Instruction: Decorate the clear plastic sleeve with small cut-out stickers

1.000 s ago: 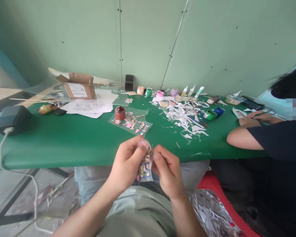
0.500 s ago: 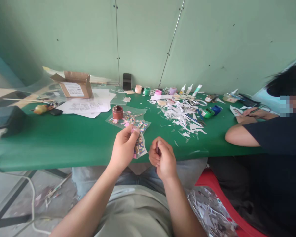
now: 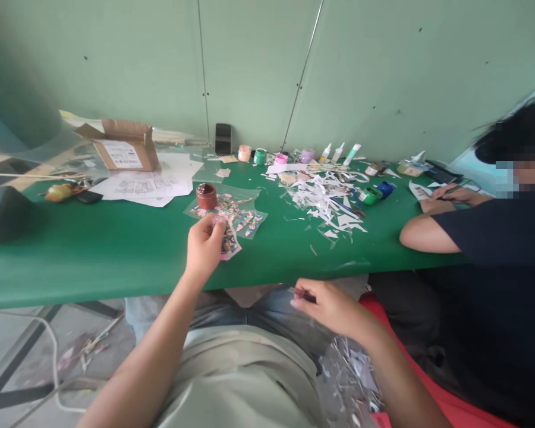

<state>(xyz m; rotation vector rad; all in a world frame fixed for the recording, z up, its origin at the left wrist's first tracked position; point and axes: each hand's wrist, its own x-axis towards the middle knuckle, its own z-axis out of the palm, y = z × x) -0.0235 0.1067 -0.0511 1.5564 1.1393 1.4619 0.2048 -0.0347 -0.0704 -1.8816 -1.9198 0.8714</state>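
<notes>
My left hand (image 3: pixel 204 245) is closed, thumb over fingers, on a small patterned sheet (image 3: pixel 231 242) with dark, pink and multicoloured bits, held over the table's front part. My right hand (image 3: pixel 325 302) is low, in front of the table edge and above my lap, with its fingers closed round a small dark-handled tool (image 3: pixel 306 295). What kind of tool it is cannot be made out. Just beyond my left hand lies a clear plastic sheet (image 3: pixel 245 194) carrying colourful scraps (image 3: pixel 250 223). An uncovered reddish-brown jar (image 3: pixel 206 199) stands on that plastic.
White paper offcuts (image 3: pixel 323 199) are heaped on the green table (image 3: pixel 129 249). Paint jars (image 3: pixel 260 157) and glue bottles (image 3: pixel 352 154) line the back. An opened cardboard box (image 3: pixel 125 153) rests on printed papers (image 3: pixel 147 184). At right a co-worker (image 3: pixel 485 238) handles a sheet. A scrap-filled bag (image 3: pixel 352 380) is beside me.
My right hand has moved down and right, off the table edge, with the dark-handled tool. My left hand and its sheet have shifted left and slightly up. The view has shifted a little.
</notes>
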